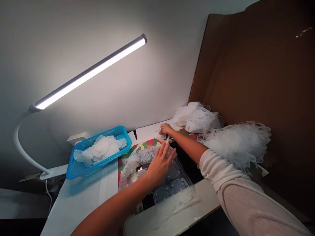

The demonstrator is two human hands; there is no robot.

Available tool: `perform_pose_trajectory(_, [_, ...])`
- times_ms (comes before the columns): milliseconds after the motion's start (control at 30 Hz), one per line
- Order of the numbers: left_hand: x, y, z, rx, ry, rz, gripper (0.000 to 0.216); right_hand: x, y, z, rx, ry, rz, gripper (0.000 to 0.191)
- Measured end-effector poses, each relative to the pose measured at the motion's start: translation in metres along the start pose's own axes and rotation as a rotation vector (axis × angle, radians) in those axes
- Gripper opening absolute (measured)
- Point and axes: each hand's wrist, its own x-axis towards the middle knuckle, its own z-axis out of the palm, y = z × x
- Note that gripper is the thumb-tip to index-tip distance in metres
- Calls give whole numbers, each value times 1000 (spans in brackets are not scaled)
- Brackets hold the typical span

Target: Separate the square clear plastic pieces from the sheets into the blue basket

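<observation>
Cream right sleeve point(246, 200), bunched; left forearm point(115, 204) bare

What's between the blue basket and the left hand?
Head view: between the blue basket and the left hand lie a strip of patterned sheet and some clear plastic pieces. That stretch isn't bare.

Plastic basket point(85, 170) (glossy), matt cardboard point(246, 65)
</observation>
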Motion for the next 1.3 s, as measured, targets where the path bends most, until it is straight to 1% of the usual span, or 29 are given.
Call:
perform_pose_trajectory(67, [-41,10,-8,-26,-36,-166,77,-6,-2,-8,33,87,-41,15])
perform_pose_trajectory(100, [-57,11,-10,-42,-66,-216,85,-9,-4,-14,54,147,-68,8])
perform_pose_trajectory(167, [-78,9,-10,-78,-128,-278,91,-18,-9,-29,93,264,-124,13])
perform_pose_trajectory(200, [-81,6,-8,-92,-158,-295,89,-23,-11,-37,121,317,-160,16])
perform_pose_trajectory(267, [-74,-3,-2,-109,-203,-312,85,-38,-16,-50,239,407,-273,23])
perform_pose_trajectory(367, [-45,-15,5,-145,-231,-302,85,-69,-23,-65,505,484,-471,34])
perform_pose_trajectory(433, [-24,-19,4,-231,-204,-275,84,-96,-26,-71,602,495,-522,38])
perform_pose_trajectory(467, [-17,-19,1,-305,-155,-278,81,-111,-27,-73,614,507,-527,38])
perform_pose_trajectory(500, [-12,-17,-4,-413,-86,-303,77,-126,-28,-74,611,533,-530,38])
perform_pose_trajectory(533, [-11,-14,-11,-571,1,-353,71,-141,-27,-73,593,570,-534,37])
perform_pose_trajectory(567, [-12,-9,-18,-787,88,-421,67,-157,-26,-70,558,603,-543,36])
perform_pose_trajectory(600, [-16,-3,-26,-1057,146,-494,67,-172,-23,-65,511,621,-558,34])
perform_pose_trajectory(633, [-23,3,-34,-1357,168,-562,69,-187,-18,-58,448,599,-581,32])
perform_pose_trajectory(667, [-31,9,-42,-1660,140,-607,73,-202,-13,-48,375,487,-623,27])
perform_pose_trajectory(700, [-40,14,-48,-1917,90,-640,76,-216,-7,-37,303,326,-690,24])
perform_pose_trajectory(733, [-50,18,-53,-2120,43,-674,79,-228,0,-26,226,133,-755,21])
perform_pose_trajectory(767, [-59,22,-57,-2264,10,-712,79,-240,6,-15,163,-30,-805,21])
perform_pose_trajectory(800, [-67,24,-59,-2358,9,-756,79,-251,12,-5,136,-134,-826,22])
perform_pose_trajectory(833, [-74,26,-59,-2418,29,-800,78,-260,17,3,138,-193,-822,25])
perform_pose_trajectory(867, [-80,27,-58,-2457,54,-832,78,-268,20,10,170,-198,-793,28])
perform_pose_trajectory(933, [-86,27,-56,-2502,90,-848,78,-279,24,18,295,-105,-685,35])
perform_pose_trajectory(1000, [-89,27,-54,-2527,94,-828,78,-286,25,21,398,49,-570,37])
perform_pose_trajectory(1067, [-91,26,-55,-2540,78,-796,76,-289,23,23,422,171,-503,37])
perform_pose_trajectory(1100, [-91,27,-56,-2545,69,-777,76,-291,23,24,416,208,-482,37])
perform_pose_trajectory(1200, [-94,28,-60,-2566,51,-713,76,-293,22,29,464,265,-377,38])
perform_pose_trajectory(1300, [-97,29,-63,-2596,42,-694,78,-292,22,33,582,267,-240,38])
